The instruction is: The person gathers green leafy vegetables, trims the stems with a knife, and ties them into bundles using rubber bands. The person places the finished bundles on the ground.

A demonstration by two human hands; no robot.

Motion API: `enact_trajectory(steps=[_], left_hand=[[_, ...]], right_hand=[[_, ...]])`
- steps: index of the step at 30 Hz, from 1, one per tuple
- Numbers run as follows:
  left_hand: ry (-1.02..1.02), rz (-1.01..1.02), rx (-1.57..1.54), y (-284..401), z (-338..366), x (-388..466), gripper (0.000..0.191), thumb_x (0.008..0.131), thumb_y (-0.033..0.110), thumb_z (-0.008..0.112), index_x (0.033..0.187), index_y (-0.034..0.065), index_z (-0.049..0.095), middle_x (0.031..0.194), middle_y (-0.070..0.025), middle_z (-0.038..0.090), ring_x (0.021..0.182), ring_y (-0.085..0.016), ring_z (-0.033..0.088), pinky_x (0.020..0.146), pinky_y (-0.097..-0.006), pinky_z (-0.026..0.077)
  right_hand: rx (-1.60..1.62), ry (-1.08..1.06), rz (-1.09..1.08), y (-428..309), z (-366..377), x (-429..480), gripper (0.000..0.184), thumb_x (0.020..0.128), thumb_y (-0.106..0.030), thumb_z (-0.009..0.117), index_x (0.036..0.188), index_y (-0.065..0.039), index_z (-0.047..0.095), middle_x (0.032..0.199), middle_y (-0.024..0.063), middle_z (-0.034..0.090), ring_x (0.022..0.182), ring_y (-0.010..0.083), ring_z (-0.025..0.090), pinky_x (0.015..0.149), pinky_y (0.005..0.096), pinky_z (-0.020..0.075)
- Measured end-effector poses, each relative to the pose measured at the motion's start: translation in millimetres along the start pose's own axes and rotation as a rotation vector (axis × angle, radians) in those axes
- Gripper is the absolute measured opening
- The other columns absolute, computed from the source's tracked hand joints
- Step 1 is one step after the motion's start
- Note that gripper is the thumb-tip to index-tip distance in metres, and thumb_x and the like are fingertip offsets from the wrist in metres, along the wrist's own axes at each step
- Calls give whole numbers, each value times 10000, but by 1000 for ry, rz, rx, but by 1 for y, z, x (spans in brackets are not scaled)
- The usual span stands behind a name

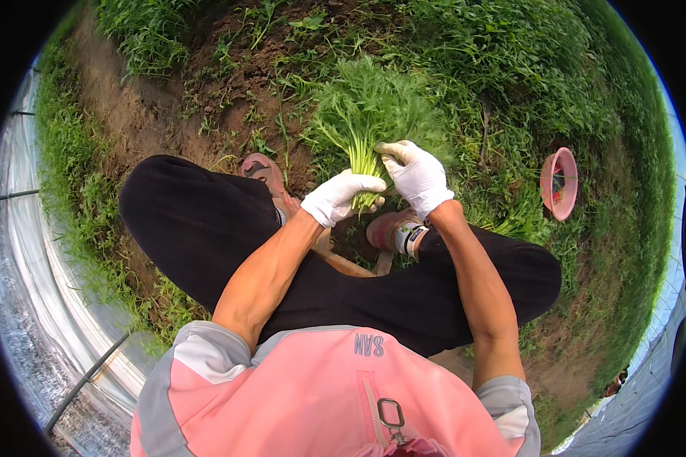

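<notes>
A bunch of feathery leafy greens (366, 123) stands upright before me, its pale stems gathered low and its leaves fanned out at the top. My left hand (343, 194), in a white glove, is closed around the stems near their cut ends. Also gloved, my right hand (413, 171) touches the right side of the bunch, thumb and fingers bent at the stems. Whether the right fingers pinch a stem is hidden by the glove and the leaves.
A pink plastic basin (560, 184) with small coloured things inside sits at the right. Cut greens (517, 220) lie near my right knee. Dense growing greens (509, 68) fill the upper right, bare soil (148, 108) the upper left. Plastic sheeting (46, 251) curves along the left.
</notes>
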State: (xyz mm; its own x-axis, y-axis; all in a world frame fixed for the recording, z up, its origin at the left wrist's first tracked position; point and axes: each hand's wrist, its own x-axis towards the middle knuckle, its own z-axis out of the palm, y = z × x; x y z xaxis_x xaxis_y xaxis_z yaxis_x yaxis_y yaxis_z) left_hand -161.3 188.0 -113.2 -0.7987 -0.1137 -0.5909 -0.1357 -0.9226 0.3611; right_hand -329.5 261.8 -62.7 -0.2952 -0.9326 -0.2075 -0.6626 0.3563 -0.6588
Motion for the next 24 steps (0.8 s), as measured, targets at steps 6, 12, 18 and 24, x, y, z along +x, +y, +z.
enact_trajectory(steps=[6,12,18,24], left_hand=[[-14,-41,-11,-7,-10,10,276,859,58,709,1122,35,630,936,-68,690,760,-166,672,633,-311,559],[110,30,150,-16,-16,23,287,794,38,709,1074,25,651,909,-69,687,761,-160,656,653,-303,549],[116,49,247,-26,-33,39,268,778,34,703,1043,0,677,939,-70,695,843,-175,660,780,-318,546],[124,99,134,-40,-44,53,265,738,-31,703,1003,-41,702,909,-113,713,838,-210,676,778,-343,545]], right_hand=[[-67,45,41,5,12,-1,210,935,-225,605,1099,-152,713,1066,91,688,922,317,684,810,393,540],[240,86,84,13,30,-2,221,906,-150,638,1123,-161,678,998,77,680,863,290,691,759,370,548],[113,-112,-32,20,29,3,305,896,-202,656,1200,-174,665,1042,88,660,885,290,696,784,366,553],[184,-243,372,26,36,19,384,827,-366,704,1065,-65,706,1013,143,728,916,275,716,849,364,541]])
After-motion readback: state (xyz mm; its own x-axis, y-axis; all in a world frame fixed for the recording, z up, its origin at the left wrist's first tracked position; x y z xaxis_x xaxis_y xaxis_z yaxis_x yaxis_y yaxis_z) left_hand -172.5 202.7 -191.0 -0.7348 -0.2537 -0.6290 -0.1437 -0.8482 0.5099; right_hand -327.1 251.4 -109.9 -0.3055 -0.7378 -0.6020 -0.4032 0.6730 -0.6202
